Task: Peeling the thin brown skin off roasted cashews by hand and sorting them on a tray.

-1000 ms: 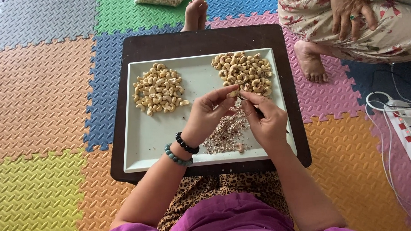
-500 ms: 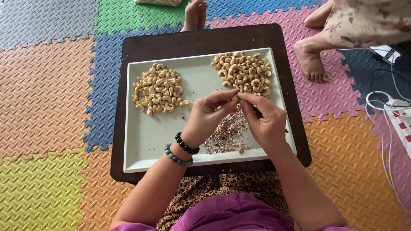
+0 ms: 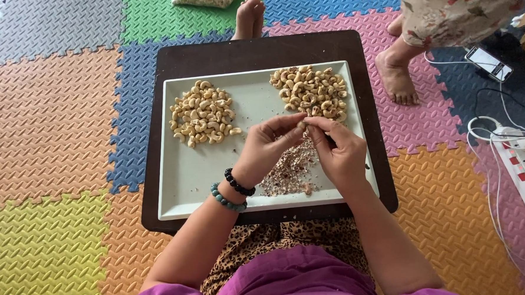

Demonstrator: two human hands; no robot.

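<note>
Both hands, left hand point(image 3: 266, 146) and right hand point(image 3: 339, 154), pinch one cashew point(image 3: 302, 125) at the fingertips; peel over the skins point(image 3: 290, 169), keeping flakes off both piles on the tray point(image 3: 181, 185)

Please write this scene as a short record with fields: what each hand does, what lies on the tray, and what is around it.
left hand: pinches a cashew at its fingertips, two bead bracelets on the wrist
right hand: fingertips meet the same cashew
tray: pale, rectangular, on a dark low table
left pile: cashews
right pile: cashews
skins: brown flakes under the hands
floor: coloured foam mats
nearby: another person's foot, phone, power strip
</note>
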